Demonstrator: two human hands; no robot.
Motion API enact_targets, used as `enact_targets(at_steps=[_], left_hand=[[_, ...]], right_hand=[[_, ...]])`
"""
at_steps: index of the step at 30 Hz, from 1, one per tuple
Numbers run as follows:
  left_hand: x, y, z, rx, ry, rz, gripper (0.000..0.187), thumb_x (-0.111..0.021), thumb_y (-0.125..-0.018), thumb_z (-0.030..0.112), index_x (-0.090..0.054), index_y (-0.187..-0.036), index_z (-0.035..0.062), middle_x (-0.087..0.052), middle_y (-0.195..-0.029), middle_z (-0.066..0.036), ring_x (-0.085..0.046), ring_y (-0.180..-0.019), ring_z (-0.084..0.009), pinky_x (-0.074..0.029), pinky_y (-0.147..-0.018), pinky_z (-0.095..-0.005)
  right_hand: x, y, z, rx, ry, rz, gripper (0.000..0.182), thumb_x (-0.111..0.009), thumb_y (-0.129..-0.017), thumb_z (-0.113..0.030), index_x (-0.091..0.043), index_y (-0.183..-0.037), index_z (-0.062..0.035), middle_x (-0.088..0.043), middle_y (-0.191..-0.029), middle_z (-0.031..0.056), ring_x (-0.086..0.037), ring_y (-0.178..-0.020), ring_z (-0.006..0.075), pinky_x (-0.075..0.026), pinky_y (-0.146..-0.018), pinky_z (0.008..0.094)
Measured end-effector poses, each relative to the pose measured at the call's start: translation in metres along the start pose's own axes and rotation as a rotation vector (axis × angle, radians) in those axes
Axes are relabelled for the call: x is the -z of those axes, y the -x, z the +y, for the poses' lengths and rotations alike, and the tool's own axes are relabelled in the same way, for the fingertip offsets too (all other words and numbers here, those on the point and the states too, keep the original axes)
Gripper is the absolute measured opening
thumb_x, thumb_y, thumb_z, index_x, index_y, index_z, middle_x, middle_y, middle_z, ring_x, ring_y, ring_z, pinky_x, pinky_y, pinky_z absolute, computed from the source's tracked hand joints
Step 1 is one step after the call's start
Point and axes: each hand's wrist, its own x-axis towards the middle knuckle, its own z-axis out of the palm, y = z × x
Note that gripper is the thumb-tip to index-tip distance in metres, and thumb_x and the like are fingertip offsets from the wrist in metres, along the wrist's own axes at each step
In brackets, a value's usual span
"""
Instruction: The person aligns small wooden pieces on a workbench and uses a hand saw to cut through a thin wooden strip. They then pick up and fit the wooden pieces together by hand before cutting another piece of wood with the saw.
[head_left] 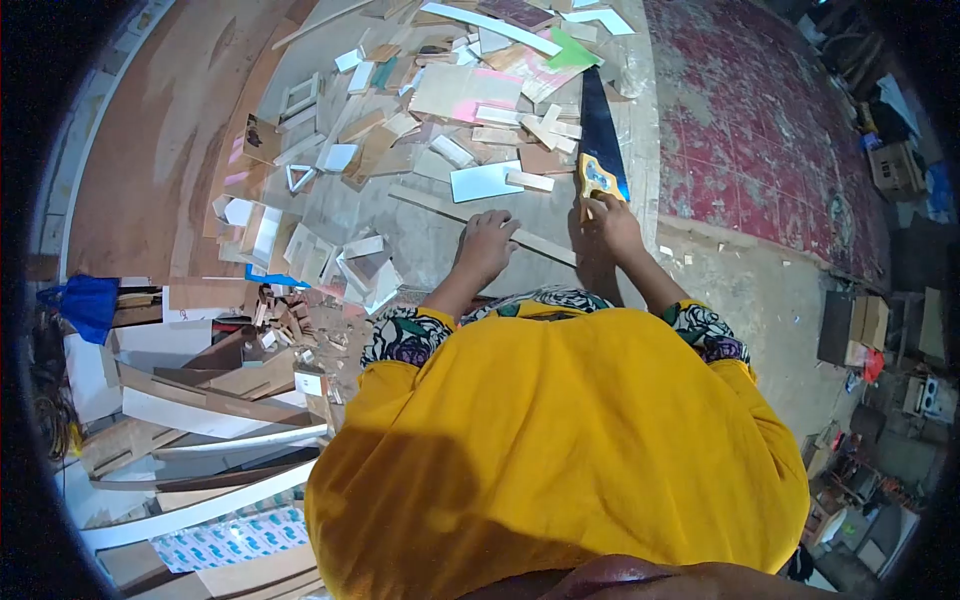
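Note:
My right hand [612, 222] is closed around the yellow handle of a handsaw [600, 125]. Its dark blade points away from me across the worktable [360, 220], near the right edge. To the left, my left hand [487, 245] presses down on a thin wooden strip [545, 246], its fingers bent over the wood. The strip lies slantwise on the tabletop, one end close to my right hand. Just beyond the strip are a white board [484, 182] and a small wooden block [530, 181].
Wood and board offcuts [465, 92] cover the far part of the table, with a green piece [573, 50] near the saw tip. A large plywood sheet [140, 130] is at left. Long curved boards [200, 412] are stacked lower left. Red flooring [740, 120] lies at right.

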Motion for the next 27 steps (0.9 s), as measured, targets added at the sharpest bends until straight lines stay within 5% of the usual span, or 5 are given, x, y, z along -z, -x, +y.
enact_targets(at_steps=[7, 10, 15, 17, 27], left_hand=[[-0.005, -0.004, -0.012, -0.105, -0.04, -0.009, 0.032, -0.066, -0.072, 0.018, -0.06, -0.103, 0.0124, -0.054, -0.108, -0.006, -0.047, -0.107, -0.0247, -0.034, -0.089, -0.042], [-0.003, -0.002, -0.014, -0.117, -0.037, -0.012, 0.031, -0.066, -0.072, 0.019, -0.06, -0.102, 0.0135, -0.054, -0.107, -0.005, -0.047, -0.107, -0.0237, -0.034, -0.089, -0.0425], [-0.001, -0.004, -0.016, -0.145, -0.039, -0.035, 0.03, -0.067, -0.072, 0.021, -0.06, -0.101, 0.0137, -0.054, -0.107, -0.005, -0.047, -0.106, -0.0234, -0.034, -0.089, -0.0426], [0.001, -0.004, -0.019, -0.19, -0.035, -0.004, 0.03, -0.067, -0.072, 0.021, -0.06, -0.1, 0.0137, -0.055, -0.105, -0.005, -0.048, -0.104, -0.0236, -0.035, -0.089, -0.0418], [0.004, -0.018, -0.037, -0.356, 0.055, 0.02, 0.031, -0.066, -0.072, 0.02, -0.059, -0.1, 0.0088, -0.057, -0.102, -0.007, -0.051, -0.1, -0.0257, -0.038, -0.086, -0.0394]], right_hand=[[-0.006, -0.025, -0.011, 0.046, 0.245, -0.032, 0.028, -0.051, -0.08, -0.018, -0.06, -0.106, -0.0185, -0.057, -0.102, 0.01, -0.054, -0.096, 0.0269, -0.046, -0.077, 0.0406], [-0.02, -0.012, -0.027, 0.121, 0.377, 0.092, 0.039, -0.059, -0.073, -0.019, -0.057, -0.112, -0.0165, -0.055, -0.105, 0.0076, -0.054, -0.096, 0.0272, -0.045, -0.079, 0.0406], [-0.025, 0.038, -0.069, 0.143, 0.033, -0.037, 0.029, -0.062, -0.071, -0.018, -0.059, -0.1, -0.0133, -0.057, -0.101, 0.008, -0.055, -0.092, 0.0291, -0.047, -0.076, 0.0394], [0.014, 0.033, -0.095, -0.126, -0.063, -0.248, 0.013, -0.056, -0.076, -0.016, -0.06, -0.087, -0.0102, -0.057, -0.089, 0.0106, -0.056, -0.085, 0.0316, -0.048, -0.069, 0.0397], [0.026, 0.074, -0.028, -0.222, -0.112, -0.021, 0.014, -0.061, -0.072, -0.012, -0.061, -0.086, -0.0101, -0.058, -0.083, 0.0115, -0.055, -0.081, 0.0329, -0.046, -0.07, 0.0413]])
